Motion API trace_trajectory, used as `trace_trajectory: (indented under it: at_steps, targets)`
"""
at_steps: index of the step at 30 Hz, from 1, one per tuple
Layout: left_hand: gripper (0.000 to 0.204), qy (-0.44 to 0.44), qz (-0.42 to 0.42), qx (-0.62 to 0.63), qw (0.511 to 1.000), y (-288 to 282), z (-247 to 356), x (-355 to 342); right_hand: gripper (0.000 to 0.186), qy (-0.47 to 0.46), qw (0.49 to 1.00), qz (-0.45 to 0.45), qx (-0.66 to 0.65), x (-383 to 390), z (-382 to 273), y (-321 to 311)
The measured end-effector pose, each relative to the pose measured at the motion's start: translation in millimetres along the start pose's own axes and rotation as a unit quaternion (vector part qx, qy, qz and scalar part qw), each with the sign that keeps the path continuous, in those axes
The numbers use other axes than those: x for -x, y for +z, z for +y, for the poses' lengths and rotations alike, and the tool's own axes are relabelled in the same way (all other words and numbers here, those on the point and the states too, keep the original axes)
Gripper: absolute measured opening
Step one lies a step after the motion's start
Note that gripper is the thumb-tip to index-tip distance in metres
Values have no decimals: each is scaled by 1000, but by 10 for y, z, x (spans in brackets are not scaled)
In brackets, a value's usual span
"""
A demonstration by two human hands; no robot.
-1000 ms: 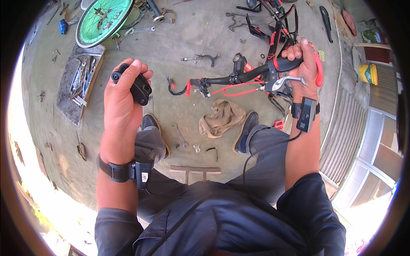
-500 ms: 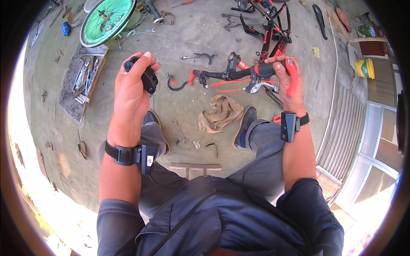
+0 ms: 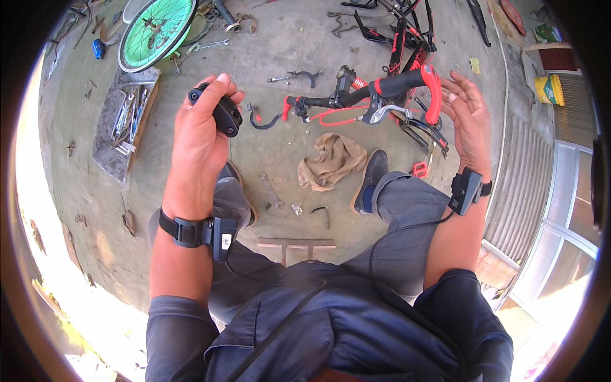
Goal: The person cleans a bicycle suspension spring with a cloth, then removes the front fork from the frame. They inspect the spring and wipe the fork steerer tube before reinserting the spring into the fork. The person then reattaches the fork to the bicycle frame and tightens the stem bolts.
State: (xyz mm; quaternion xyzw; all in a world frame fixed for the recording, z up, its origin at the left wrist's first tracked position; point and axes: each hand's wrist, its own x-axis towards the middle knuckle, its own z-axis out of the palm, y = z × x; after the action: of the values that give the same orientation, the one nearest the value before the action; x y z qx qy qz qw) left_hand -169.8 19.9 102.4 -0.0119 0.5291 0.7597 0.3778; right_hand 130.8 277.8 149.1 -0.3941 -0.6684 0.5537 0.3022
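My left hand (image 3: 198, 137) is closed around a compact black folding multi-tool (image 3: 226, 118), thumb on top. To the right, a bicycle handlebar (image 3: 318, 102) lies across the view, fixed to a black and red bicycle frame (image 3: 398, 48). Its right end carries a black grip (image 3: 402, 81), a silver brake lever (image 3: 384, 113) and a red bar end (image 3: 435, 102). My right hand (image 3: 470, 124) is just beyond that bar end with fingers spread, holding nothing. Whether a fingertip still touches the bar end, I cannot tell.
A brown rag (image 3: 331, 162) lies between my feet, near a wrench (image 3: 270, 188) and a hex key (image 3: 323, 215). At left are a tool tray (image 3: 105, 143) and a green-covered wheel (image 3: 168, 41). A red pedal (image 3: 419, 169) sits by my right knee, a yellow bucket (image 3: 549, 90) farther right.
My right hand has let go of the grip and bar end and moved right, its fingers opening. The left hand keeps the multi-tool, shifted slightly right.
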Motion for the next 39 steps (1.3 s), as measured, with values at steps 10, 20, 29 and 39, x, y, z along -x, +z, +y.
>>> trace_trajectory:
  at_steps: [10,20,29,39]
  targets:
    - [63,-135,-115,4,984,173,-305,443,27,1,965,-255,-66,570,-214,-96]
    - [66,-111,-256,-265,923,411,-756,745,44,132,945,-296,-33,887,92,695]
    - [67,-27,-228,-351,908,501,-742,806,34,153,952,-240,-112,886,248,985]
    - [72,40,-221,-453,863,446,-736,782,23,113,971,-199,-70,865,301,1048]
